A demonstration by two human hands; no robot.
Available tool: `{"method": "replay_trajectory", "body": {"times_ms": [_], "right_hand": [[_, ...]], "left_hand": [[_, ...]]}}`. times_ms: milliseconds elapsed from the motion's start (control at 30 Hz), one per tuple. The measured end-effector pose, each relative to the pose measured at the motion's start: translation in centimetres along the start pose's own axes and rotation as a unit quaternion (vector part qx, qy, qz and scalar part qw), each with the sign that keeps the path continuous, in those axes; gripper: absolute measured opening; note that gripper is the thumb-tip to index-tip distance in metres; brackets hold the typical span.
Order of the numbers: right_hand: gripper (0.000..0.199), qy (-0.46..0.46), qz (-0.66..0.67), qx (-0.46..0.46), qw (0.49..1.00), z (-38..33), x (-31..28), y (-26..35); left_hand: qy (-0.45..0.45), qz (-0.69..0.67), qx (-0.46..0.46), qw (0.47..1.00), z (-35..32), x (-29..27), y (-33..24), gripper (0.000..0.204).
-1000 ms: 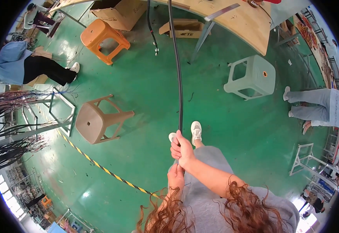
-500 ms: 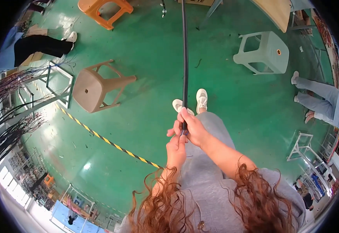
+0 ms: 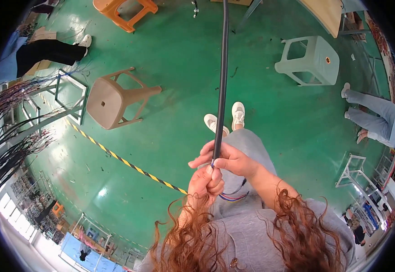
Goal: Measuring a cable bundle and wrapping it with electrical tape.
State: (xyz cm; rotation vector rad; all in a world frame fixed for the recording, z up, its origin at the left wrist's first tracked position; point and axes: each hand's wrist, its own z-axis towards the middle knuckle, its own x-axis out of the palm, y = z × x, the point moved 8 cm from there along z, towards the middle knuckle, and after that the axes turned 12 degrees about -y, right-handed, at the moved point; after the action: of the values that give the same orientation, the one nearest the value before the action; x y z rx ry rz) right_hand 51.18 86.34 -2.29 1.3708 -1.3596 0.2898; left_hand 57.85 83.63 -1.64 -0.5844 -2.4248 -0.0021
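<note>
A long black cable sleeve (image 3: 223, 77) runs from the top edge down to my hands in front of my lap. My right hand (image 3: 236, 161) holds its lower end, thumb at the front and fingers stretched out behind it. Directly below, my left hand (image 3: 205, 182) is closed in a fist around thin wires that come out of the sleeve's mouth. Loose wire ends (image 3: 234, 197), blue, red and dark, hang out past the left hand over my grey trousers. The stretch of wire inside the fist is hidden.
A brown stool (image 3: 104, 103) stands left, a pale green stool (image 3: 316, 61) right, an orange stool (image 3: 132, 18) at the far left. Bundles of wires (image 3: 16, 97) hang on a rack. Yellow-black tape (image 3: 127, 161) crosses the green floor. Other people stand at both sides.
My left hand has closed into a fist, and wire ends now show beyond it. The right hand's thumb has shifted down to the sleeve's end. The sleeve's upper part has swung rightward.
</note>
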Motion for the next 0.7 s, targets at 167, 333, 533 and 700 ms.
{"method": "replay_trajectory", "body": {"times_ms": [167, 333, 533, 700], "right_hand": [[0.036, -0.039, -0.262, -0.042, 0.963, 0.1, -1.2, 0.8], [0.034, -0.075, -0.157, 0.013, 0.985, -0.5, -0.5, -0.4], [0.028, -0.027, -0.197, -0.009, 0.98, -0.3, -0.9, 0.2], [0.026, -0.027, -0.157, -0.001, 0.987, -0.5, -1.6, 0.2]], "left_hand": [[-0.098, 0.138, 0.085, 0.982, 0.1, -1.1, 0.1, 0.029], [-0.168, 0.2, 0.17, 0.95, 0.5, -1.5, -0.7, 0.027], [-0.157, 0.202, 0.159, 0.953, 1.0, -1.2, -0.5, 0.028], [-0.137, 0.145, 0.102, 0.975, 1.4, -1.2, 0.2, 0.031]]}}
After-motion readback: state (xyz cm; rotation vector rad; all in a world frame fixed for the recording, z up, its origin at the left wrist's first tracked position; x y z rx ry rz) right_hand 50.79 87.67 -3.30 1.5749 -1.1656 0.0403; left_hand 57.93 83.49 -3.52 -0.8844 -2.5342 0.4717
